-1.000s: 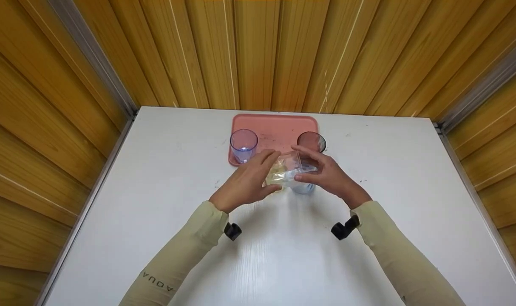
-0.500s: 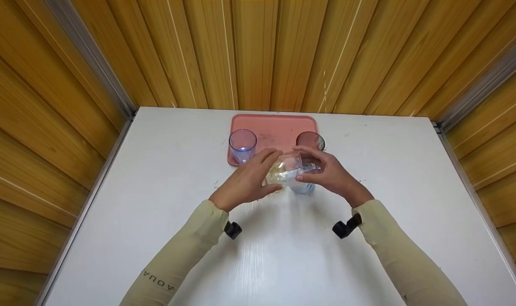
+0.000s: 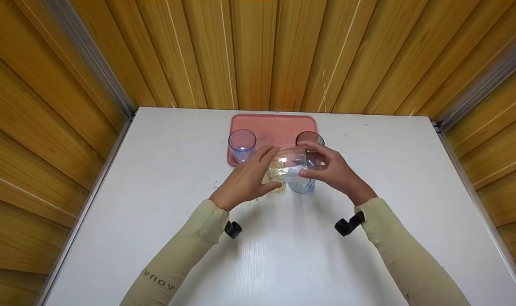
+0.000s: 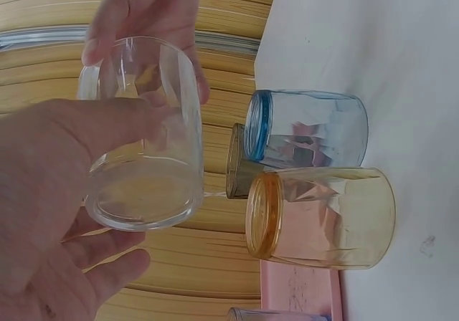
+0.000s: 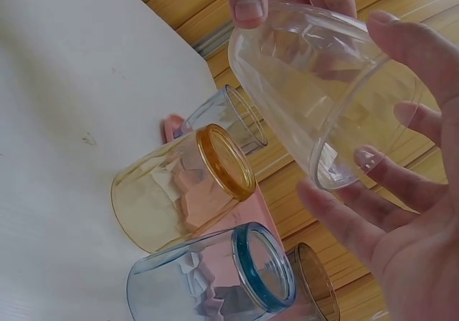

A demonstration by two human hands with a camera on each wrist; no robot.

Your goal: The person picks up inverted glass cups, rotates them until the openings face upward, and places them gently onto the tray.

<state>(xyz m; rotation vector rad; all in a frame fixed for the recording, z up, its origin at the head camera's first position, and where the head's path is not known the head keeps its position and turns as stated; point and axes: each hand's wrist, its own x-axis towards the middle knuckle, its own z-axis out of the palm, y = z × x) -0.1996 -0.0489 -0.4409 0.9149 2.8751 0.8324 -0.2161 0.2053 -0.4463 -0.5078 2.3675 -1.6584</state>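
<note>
A clear, faceted drinking cup (image 3: 288, 165) is held on its side in the air between both hands. My left hand (image 3: 247, 180) grips it about the base end, thumb on the near side. Around the rim end are the thumb and spread fingertips of my right hand (image 3: 336, 172); the right wrist view shows the cup's mouth turned towards that palm. Just beneath stand an amber cup (image 5: 179, 188) and a blue cup (image 5: 208, 281) side by side, their thick coloured ends up. In the head view the hands and the clear cup partly hide both.
A pink tray (image 3: 275, 125) lies at the table's far side. On its left is a purple-blue cup (image 3: 242, 144), and at its right a smoky brown cup (image 3: 310, 138), partly covered by the right hand. Wood-look panels (image 3: 253, 55) rise behind the white table (image 3: 177, 170).
The clear cup has risen slightly and turned more level, shifting a little to the right. My right hand has moved slightly right with it; the left hand has barely moved.
</note>
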